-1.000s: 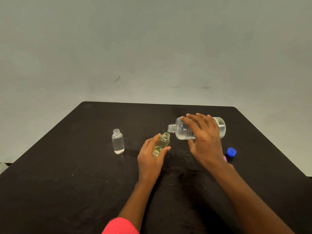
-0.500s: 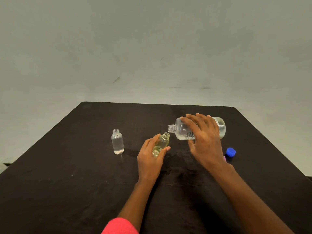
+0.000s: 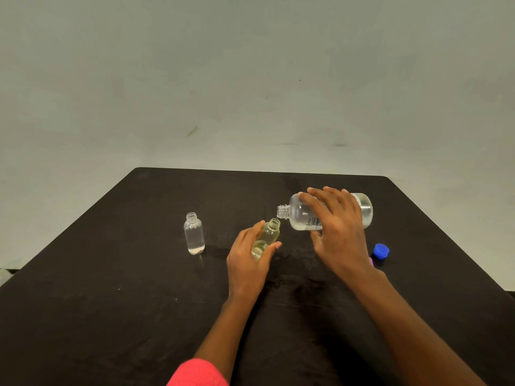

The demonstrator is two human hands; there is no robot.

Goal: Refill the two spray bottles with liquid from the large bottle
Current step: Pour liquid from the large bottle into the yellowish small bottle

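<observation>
The person's left hand (image 3: 248, 263) is wrapped round a small yellow-tinted spray bottle (image 3: 268, 235), thumb on one side and fingers on the other. The bottle leans with its open neck towards the right hand (image 3: 340, 235). That hand grasps the large clear bottle (image 3: 302, 215) from above with its fingers spread over the barrel. The bottle lies almost flat, its uncapped mouth right at the small bottle's mouth. A little liquid sits low in both. Well to the outside of the left hand, the second spray bottle (image 3: 194, 234) stands upright and uncapped on the black table (image 3: 111, 302). Just beyond the right wrist lies a blue cap (image 3: 381, 250).
</observation>
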